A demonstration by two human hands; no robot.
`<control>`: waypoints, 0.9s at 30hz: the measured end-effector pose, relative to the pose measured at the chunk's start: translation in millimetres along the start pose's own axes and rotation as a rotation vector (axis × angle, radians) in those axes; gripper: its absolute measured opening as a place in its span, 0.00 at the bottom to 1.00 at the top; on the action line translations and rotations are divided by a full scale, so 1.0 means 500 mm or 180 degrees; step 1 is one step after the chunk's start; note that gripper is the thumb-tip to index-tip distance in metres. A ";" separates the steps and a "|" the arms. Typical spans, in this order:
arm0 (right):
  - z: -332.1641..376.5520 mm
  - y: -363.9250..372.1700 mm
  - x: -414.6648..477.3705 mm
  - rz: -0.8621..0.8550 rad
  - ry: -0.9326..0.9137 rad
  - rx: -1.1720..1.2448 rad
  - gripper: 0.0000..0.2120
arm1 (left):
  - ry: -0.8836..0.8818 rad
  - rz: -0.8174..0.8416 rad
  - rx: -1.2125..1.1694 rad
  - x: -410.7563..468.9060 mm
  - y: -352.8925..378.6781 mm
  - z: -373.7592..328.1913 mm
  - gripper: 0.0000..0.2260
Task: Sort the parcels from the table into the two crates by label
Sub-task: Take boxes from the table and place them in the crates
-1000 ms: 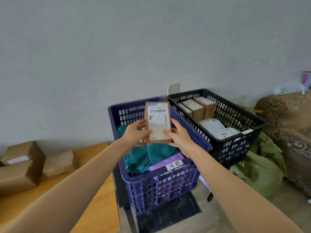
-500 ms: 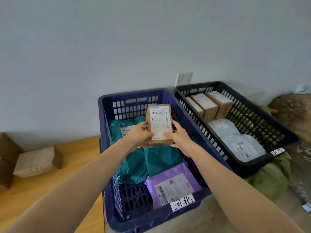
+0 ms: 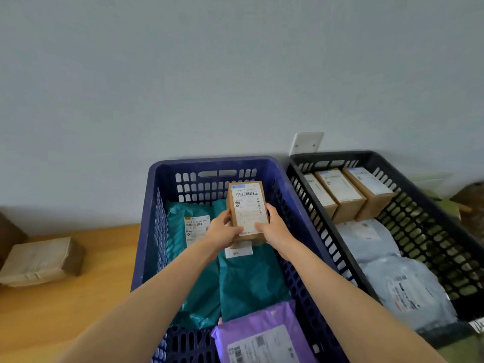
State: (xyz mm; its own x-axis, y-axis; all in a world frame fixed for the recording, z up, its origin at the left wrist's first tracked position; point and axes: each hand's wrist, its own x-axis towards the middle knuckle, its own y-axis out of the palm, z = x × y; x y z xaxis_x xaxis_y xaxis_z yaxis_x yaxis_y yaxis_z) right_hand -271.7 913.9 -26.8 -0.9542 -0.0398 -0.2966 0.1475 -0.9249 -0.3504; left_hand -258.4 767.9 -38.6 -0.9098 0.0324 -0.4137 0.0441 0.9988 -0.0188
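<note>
A purple mailer (image 3: 262, 339) with a white shipping label lies at the near end of a blue crate (image 3: 214, 161), at the 6 o'clock edge of the frame. Two bare forearms reach over it from below. Beyond the purple mailer, two teal mailers (image 3: 248, 284) lie side by side on the crate floor, each with a white label.

Over the far half of the blue crate, a person holds a small cardboard box (image 3: 247, 209) in both hands, its barcode label turned up to the camera. The left hand (image 3: 225, 231) grips the box's 9 o'clock edge, with the thumb on the label. The right hand (image 3: 275, 229) grips the 3 o'clock edge in the same way. Whether the box's lower end touches the teal mailer beneath it cannot be told.

At 9 o'clock from the blue crate, a wooden table (image 3: 78, 310) carries a paper-wrapped parcel (image 3: 39, 260), well apart from the hands.

At 3 o'clock, a black crate (image 3: 335, 155) stands just beside the blue one. It holds two grey mailers (image 3: 403, 289) in its near and middle parts and three labelled cardboard boxes (image 3: 340, 191) in a row at its far end. A white wall plate (image 3: 306, 142) sits on the grey wall behind the two crates, at 1 o'clock from the held box.
</note>
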 end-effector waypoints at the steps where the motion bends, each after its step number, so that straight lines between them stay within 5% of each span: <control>1: 0.000 -0.001 0.011 -0.0005 -0.0027 -0.0041 0.30 | -0.0002 -0.0019 0.0031 0.010 0.000 0.001 0.29; 11: 0.001 -0.015 0.082 -0.0056 -0.0164 -0.0892 0.28 | -0.0125 0.0018 0.0028 0.069 0.020 0.009 0.32; 27: -0.010 -0.030 0.118 0.0441 -0.0116 -0.2003 0.37 | -0.0509 0.0032 -0.0233 0.119 0.060 0.034 0.33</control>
State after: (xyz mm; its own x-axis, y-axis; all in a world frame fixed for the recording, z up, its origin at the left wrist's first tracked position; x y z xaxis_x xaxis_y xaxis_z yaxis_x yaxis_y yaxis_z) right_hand -328.7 927.5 -43.6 -0.9219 -0.1660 -0.3502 0.3840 -0.5122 -0.7682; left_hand -304.2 799.3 -79.1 -0.8320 0.0421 -0.5531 0.0173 0.9986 0.0500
